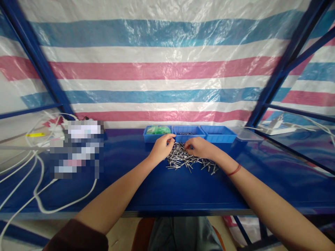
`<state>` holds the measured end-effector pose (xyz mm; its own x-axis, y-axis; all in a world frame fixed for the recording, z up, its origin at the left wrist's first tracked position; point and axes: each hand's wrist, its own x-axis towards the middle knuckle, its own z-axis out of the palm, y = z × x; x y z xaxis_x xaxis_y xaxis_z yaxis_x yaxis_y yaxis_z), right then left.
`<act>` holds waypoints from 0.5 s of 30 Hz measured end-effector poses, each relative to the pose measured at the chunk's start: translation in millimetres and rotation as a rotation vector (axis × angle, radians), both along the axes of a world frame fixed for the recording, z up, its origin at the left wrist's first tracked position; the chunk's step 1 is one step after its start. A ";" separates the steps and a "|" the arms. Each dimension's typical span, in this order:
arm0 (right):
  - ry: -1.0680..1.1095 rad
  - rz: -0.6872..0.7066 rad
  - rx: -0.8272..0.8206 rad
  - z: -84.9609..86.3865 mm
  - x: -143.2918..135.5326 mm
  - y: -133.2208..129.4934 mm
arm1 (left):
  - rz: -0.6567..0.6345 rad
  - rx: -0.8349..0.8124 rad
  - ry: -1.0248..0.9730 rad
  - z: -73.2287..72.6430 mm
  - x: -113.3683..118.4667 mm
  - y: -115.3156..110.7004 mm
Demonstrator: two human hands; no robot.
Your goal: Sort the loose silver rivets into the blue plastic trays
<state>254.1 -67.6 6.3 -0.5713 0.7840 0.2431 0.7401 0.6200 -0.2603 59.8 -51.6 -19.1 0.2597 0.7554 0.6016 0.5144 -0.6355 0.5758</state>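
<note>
A loose pile of silvery metal pins (183,161) lies on the blue table (162,190). My left hand (163,147) is over the pile's left edge, its fingers curled together; what they hold, if anything, is too small to see. My right hand (200,147), fingers bent in a pinch, is above the pile's middle, with its fingertips near the pins. Behind the pile stand three blue bins side by side: the left bin (150,138) holds green packets (159,130), the middle bin (192,138) has some pins inside, and the right bin (221,138) shows only its blue interior.
White cables (39,195) loop over the table's left side near a pixelated area. A clear lid (251,134) and a white power strip (278,129) lie at the right. Blue frame posts (280,73) and a striped sheet (167,69) stand behind.
</note>
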 end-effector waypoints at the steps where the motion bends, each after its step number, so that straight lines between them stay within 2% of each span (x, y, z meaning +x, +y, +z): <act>1: 0.013 -0.004 0.010 -1.3 0.4 0.7 | 0.000 -0.003 -0.008 1.0 -1.2 1.0; 4: 0.140 -0.039 0.036 1.1 0.1 -0.6 | -0.016 -0.026 -0.037 4.8 -3.4 1.5; 7: 0.414 -0.083 0.038 8.0 -3.2 -5.4 | -0.110 -0.082 -0.055 9.0 -1.2 -3.2; 10: 0.624 -0.078 -0.024 11.1 -8.0 -8.8 | -0.192 -0.125 -0.092 11.5 4.6 -9.2; 15: 0.831 -0.044 -0.120 8.1 -13.8 -8.7 | -0.198 -0.113 -0.250 11.8 10.2 -11.5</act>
<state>240.4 -76.3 14.3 -0.2110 0.8489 0.4845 0.3011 0.5280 -0.7941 70.0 -63.1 -7.3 0.2629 0.7705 0.5807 0.2213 -0.6340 0.7410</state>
